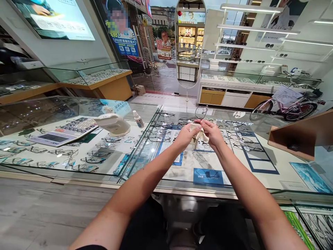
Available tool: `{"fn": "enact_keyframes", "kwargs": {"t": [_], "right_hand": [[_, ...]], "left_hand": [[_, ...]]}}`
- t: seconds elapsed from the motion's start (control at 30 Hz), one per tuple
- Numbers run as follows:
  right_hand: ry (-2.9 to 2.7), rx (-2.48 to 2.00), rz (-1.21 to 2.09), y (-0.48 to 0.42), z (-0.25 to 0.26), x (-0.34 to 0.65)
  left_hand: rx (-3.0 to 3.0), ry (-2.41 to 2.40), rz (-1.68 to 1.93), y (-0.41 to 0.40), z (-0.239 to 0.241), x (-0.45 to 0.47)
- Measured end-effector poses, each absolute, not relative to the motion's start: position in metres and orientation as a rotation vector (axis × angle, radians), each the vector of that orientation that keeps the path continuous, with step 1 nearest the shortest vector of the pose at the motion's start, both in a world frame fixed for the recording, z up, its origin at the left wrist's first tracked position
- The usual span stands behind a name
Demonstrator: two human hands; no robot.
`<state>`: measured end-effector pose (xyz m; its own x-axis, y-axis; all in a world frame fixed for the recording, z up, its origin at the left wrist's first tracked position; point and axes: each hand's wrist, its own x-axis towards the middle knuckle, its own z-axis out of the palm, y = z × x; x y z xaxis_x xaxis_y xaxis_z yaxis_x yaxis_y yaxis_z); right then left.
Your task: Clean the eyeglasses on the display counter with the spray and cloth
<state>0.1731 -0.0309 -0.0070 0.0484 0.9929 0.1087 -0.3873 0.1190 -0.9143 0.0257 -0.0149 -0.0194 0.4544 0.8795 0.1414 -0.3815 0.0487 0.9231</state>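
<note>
Both hands meet above the glass display counter. My left hand is closed with its thumb pressed on a cream cleaning cloth, which hangs down between the hands. My right hand pinches a thin-framed pair of eyeglasses by its lower part; a round lens stands up above the fingertips. Fingers and cloth hide the rest of the frame. The fingertips of both hands nearly touch. Under and around them, several eyeglass frames lie in rows in the counter.
To the left on the counter are a large calculator, a white curved device and a small spray bottle. A brown wooden panel rises at right. Beyond stand an oval mirror and a pink bicycle.
</note>
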Motion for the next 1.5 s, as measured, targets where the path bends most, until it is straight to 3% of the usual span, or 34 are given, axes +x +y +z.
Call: {"fn": "enact_keyframes", "kwargs": {"t": [1.5], "right_hand": [[-0.939, -0.849, 1.308, -0.027, -0.012, 0.18]], "left_hand": [[1.354, 0.479, 0.825, 0.011, -0.022, 0.003]]}}
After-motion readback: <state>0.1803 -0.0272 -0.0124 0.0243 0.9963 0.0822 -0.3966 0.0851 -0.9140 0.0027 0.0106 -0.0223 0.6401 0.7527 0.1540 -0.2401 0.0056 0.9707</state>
